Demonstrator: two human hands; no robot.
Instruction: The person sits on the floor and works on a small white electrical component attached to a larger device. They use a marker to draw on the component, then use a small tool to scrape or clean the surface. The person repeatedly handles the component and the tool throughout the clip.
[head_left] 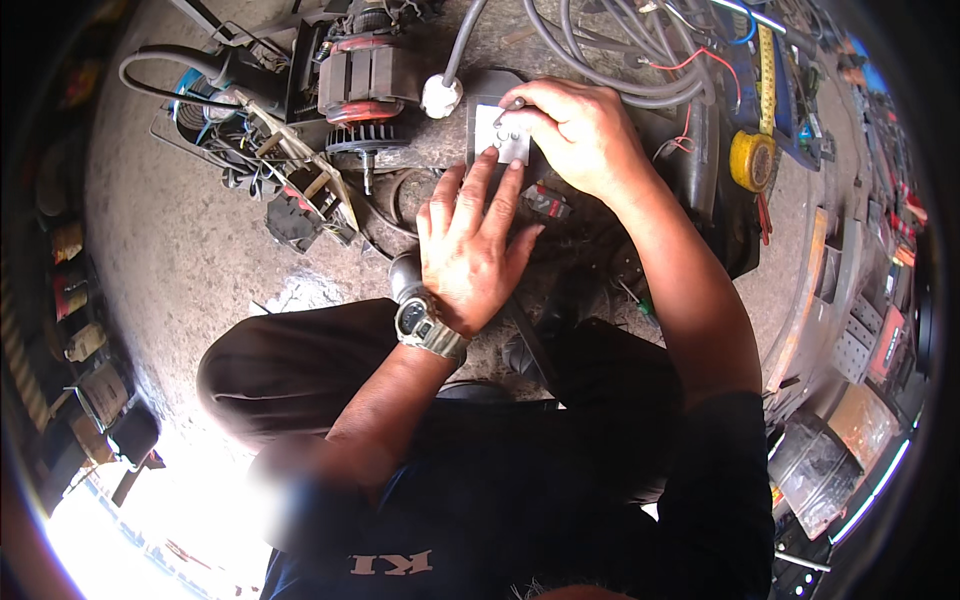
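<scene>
A small pale square plate [519, 153] with several small round marks or rings lies on a dark flat base [492, 80]. My left hand [465, 235] is stretched out, with fingertips at the plate's near edge. From the right, my right hand [580, 130] reaches over the plate, thumb and fingers pinched on a small dark rod [514, 104]. The rod's lower end is hard to make out. Just below the right hand sits a small dark-and-red block [547, 200].
An opened motor [370, 80] with red windings and its fan stands at left, beside loose tool parts [300, 185]. A white plug [441, 97] and coiled grey cable [640, 95] lie at the back. To the right are a yellow tape measure [752, 160] and a green-handled screwdriver [645, 305].
</scene>
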